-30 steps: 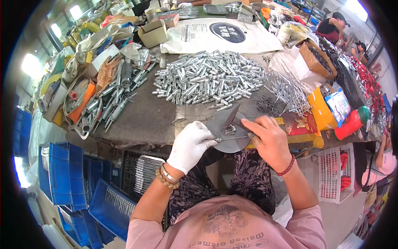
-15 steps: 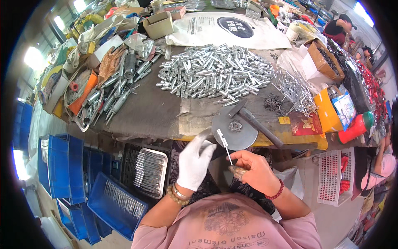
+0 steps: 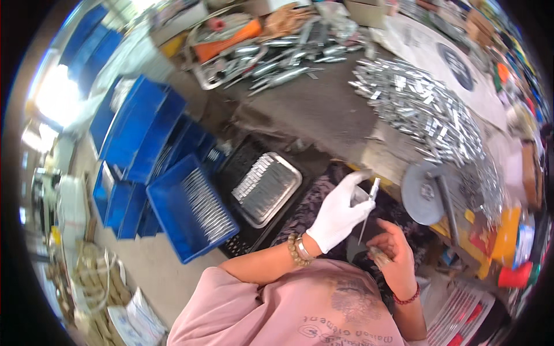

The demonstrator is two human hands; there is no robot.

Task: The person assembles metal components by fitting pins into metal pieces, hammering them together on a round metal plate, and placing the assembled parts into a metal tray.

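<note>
Right hand (image 3: pixel 395 259) bare, grip loose, fingers apart and half curled, near lower end of thin rod (image 3: pixel 364 226). Left hand (image 3: pixel 340 216) gloved white, grip clamped on metal piece (image 3: pixel 375 185) carrying that rod, held tilted above lap (image 3: pixel 309 202). Farther left, blue bin (image 3: pixel 166 209) and silver tray (image 3: pixel 300 176), both with rows of slim metal parts (image 3: pixel 208 209). Beyond, on surface (image 3: pixel 306 112): round grey plate (image 3: pixel 416 202), hammer (image 3: pixel 447 205) partly across it, heap of silvery pieces (image 3: pixel 424 109), white sack (image 3: pixel 485 95).

White glove (image 3: pixel 340 216) and silver rod (image 3: pixel 374 188), centre; dark floral trousers (image 3: pixel 314 205); pink shirt (image 3: pixel 271 303), bottom; blue bins (image 3: pixel 141 135), left; red bracelet (image 3: pixel 406 296), lower right.
</note>
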